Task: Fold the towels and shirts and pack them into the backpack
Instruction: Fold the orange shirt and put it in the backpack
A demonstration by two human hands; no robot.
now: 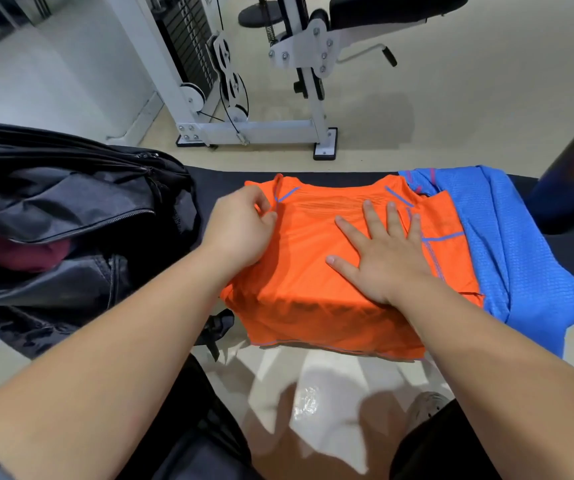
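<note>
1. Pale gym floor (452,98) beyond the orange shirt (313,271), with a white weight machine (209,64) standing farther back
2. Orange shirt spread flat across a black bench (223,181), its near hem hanging over the bench edge toward the person
3. Left of the orange shirt, just beside it: black backpack (53,202), unzipped and gaping, with something maroon (19,252) inside
4. Right of the orange shirt, touching it and partly beneath its edge: blue shirt (507,244), draped loosely over the bench
5. Left hand (240,230) at the orange shirt's left shoulder, fingers curled, pinching the fabric beside a blue seam
6. Right hand (386,258) on the orange shirt's right half, palm down, fingers straight and spread, pressing the cloth flat, gripping nothing
</note>
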